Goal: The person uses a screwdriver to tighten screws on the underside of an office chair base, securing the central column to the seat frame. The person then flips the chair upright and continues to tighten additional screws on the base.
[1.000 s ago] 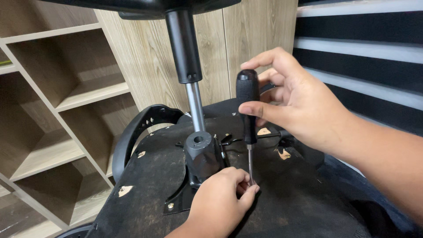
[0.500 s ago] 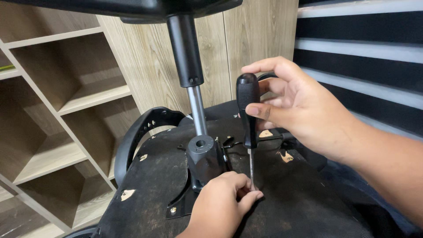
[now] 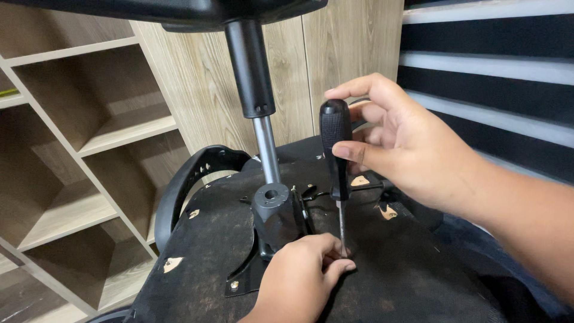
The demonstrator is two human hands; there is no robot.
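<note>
My right hand (image 3: 397,140) holds the screwdriver (image 3: 338,161) by its black handle — thumb pressed across the front, index finger curled over the rounded top, the other fingers bent loosely behind it. The tool stands nearly upright: its long axis runs top to bottom, the handle end up, the thin metal shaft pointing down, with only a slight lean of the tip toward me.

The tip meets the upturned chair seat (image 3: 197,239), on the dark fabric underside just to the right of the mounting plate (image 3: 245,275). My left hand (image 3: 299,281) rests on that fabric, thumb and fingertips pinched close together around the foot of the shaft, right where it touches down. What sits under the tip I cannot tell — my fingers cover it.

Just left of the shaft is the grey mechanism housing (image 3: 275,218) with a round hole in its top, and from behind it the gas lift column (image 3: 254,90) rises, bright metal below, black sleeve above, up to the chair base (image 3: 179,11) at the top edge of view. A black armrest (image 3: 185,182) curves off the seat's left side. A slim lever (image 3: 365,186) runs behind the screwdriver under my right palm. Beyond the chair stand wooden shelves (image 3: 78,137) on the left and a dark slatted wall (image 3: 490,66) on the right.
</note>
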